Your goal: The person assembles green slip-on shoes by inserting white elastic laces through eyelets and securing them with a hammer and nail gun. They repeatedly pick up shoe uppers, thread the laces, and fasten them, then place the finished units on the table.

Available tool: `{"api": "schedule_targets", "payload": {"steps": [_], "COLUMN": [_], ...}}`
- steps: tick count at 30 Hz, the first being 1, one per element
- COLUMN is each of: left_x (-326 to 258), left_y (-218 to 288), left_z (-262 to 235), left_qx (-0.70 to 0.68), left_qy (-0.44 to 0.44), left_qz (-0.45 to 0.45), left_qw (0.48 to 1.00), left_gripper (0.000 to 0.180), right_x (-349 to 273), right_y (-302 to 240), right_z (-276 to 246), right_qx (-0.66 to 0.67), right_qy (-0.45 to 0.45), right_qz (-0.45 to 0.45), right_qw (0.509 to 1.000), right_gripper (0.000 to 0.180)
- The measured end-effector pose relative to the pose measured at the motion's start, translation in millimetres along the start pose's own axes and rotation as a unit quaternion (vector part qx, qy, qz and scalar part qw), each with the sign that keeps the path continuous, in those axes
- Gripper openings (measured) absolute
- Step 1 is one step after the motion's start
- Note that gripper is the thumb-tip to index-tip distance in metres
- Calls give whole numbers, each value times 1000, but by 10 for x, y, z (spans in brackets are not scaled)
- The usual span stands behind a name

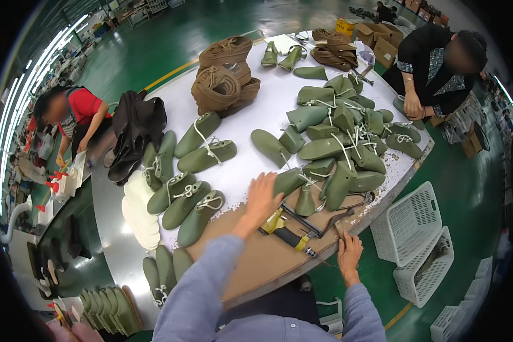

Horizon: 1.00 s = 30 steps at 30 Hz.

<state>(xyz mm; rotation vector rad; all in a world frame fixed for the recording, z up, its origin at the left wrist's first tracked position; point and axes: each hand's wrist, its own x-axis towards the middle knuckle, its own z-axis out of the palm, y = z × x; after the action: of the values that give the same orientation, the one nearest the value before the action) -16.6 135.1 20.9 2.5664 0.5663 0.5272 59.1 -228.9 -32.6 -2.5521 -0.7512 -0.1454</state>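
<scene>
My left hand (261, 199), its fingers stretched apart, is at the near side of a pile of green shoe lasts (330, 147) tied with white cord. Its fingertips are at a green last (289, 181); whether they touch it I cannot tell. Just right of that hand lies a yellow-and-black staple gun (285, 231) on the brown board. My right hand (349, 256) is at the table's front edge, fingers extended and nothing visibly gripped. Close to its fingertips is a brown handle-like piece (341, 227), beside a dark curved metal tool (337, 218).
Several corded lasts (194, 205) stand left, beside pale insole shapes (139, 211) and dark leather pieces (135, 134). Brown shoe uppers (222, 82) are stacked at the back. White plastic crates (413, 225) stand right on the floor. One person is far right, another far left.
</scene>
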Motion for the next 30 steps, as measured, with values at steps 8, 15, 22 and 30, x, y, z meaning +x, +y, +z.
{"api": "schedule_targets", "payload": {"steps": [8, 15, 22, 30], "left_x": [763, -699, -2727, -2554], "left_y": [-3, 709, 353, 164], "left_z": [181, -1460, -1534, -615], "left_qx": [-58, -355, -172, -293], "left_qy": [-279, -363, -260, 106], "left_qz": [-209, 5, -74, -283], "left_qw": [936, 862, 947, 907], "left_gripper": [82, 95, 83, 99], "right_x": [-151, 235, 536, -272], "right_y": [-554, -1279, -1845, -2278], "right_z": [-371, -370, 970, 539], "right_qx": [186, 738, 771, 89], "right_qy": [-3, -157, -243, -253], "right_qz": [83, 441, 447, -172], "right_qw": [979, 487, 383, 948], "right_gripper": [33, 78, 45, 40]}}
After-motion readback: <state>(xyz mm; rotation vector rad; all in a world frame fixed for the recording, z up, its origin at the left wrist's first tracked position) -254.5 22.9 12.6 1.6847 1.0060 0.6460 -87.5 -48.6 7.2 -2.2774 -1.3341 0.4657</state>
